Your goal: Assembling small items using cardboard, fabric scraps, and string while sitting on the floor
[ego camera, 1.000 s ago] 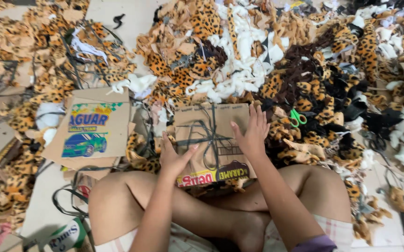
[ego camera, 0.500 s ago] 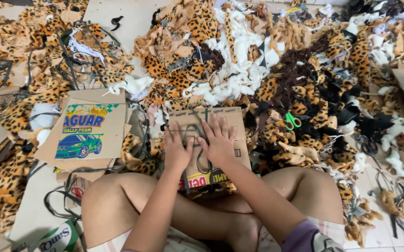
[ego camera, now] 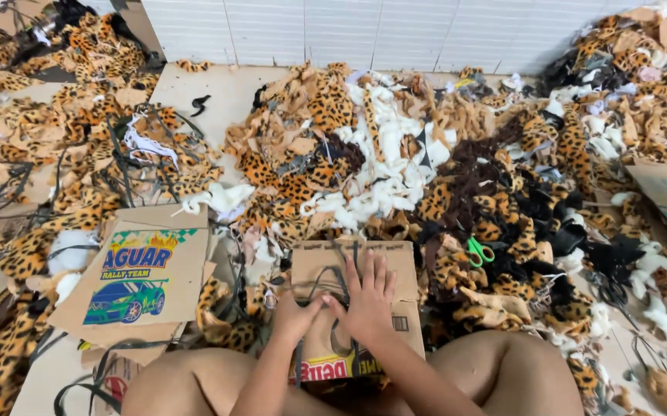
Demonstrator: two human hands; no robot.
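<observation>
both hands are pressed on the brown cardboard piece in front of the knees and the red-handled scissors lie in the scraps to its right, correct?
Not quite: the scissors have green handles, not red, as the head view shows. The rest holds: the left hand and right hand both rest on the brown cardboard piece in front of the knees, and the scissors lie among the scraps to its right.
</observation>
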